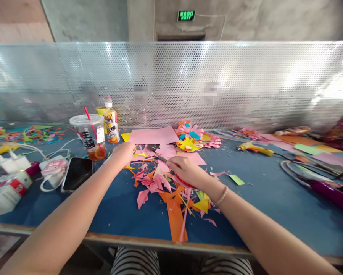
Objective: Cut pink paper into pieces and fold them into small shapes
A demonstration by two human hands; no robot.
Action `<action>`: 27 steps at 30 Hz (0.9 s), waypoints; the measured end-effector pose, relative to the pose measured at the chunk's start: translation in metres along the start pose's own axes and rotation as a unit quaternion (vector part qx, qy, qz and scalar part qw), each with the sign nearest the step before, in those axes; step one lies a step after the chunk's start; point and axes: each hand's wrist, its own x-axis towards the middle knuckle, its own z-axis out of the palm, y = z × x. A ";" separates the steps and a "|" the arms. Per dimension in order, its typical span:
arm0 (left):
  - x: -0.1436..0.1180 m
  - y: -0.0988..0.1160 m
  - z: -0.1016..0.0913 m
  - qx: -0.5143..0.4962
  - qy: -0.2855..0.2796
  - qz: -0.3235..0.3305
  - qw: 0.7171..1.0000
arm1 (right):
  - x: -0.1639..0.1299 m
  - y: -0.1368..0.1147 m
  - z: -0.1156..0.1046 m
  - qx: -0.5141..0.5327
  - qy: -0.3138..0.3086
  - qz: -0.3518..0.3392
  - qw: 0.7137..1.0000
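Scissors [161,157] are gripped mid-frame by the right hand [179,167]; the left hand [123,154]'s hold cannot be told; tabletop [263,202] is exposed rightward.

Hands: two, left hand [124,153] and right hand [181,168]
Scissors [160,157]: one pair
Cup [85,131]: one in front
Straw [90,123]: one
Bottle [112,128]: one plainly seen
Phone [78,174]: one
Chargers [53,167]: two, it appears
Box [9,193]: one
Flowers [188,144]: at least four, overlapping
Large pink sheet [154,135]: one
Loose green piece [236,179]: one
Scraps [151,183]: dozens, too tangled to count
Cables [293,177]: several, crossing
Bracelet [222,195]: one
Exit sign [186,15]: one
Surface [125,215]: one
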 end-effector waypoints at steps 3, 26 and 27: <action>0.000 0.000 0.005 0.014 -0.005 0.023 1.000 | 0.000 0.020 -0.003 -0.114 0.030 0.034 0.992; -0.014 0.021 0.017 0.015 -0.009 0.112 0.994 | -0.002 0.053 -0.005 -0.193 -0.080 0.139 0.968; -0.014 0.021 0.018 0.013 -0.009 0.109 0.994 | -0.003 0.053 -0.007 -0.196 -0.091 0.143 0.966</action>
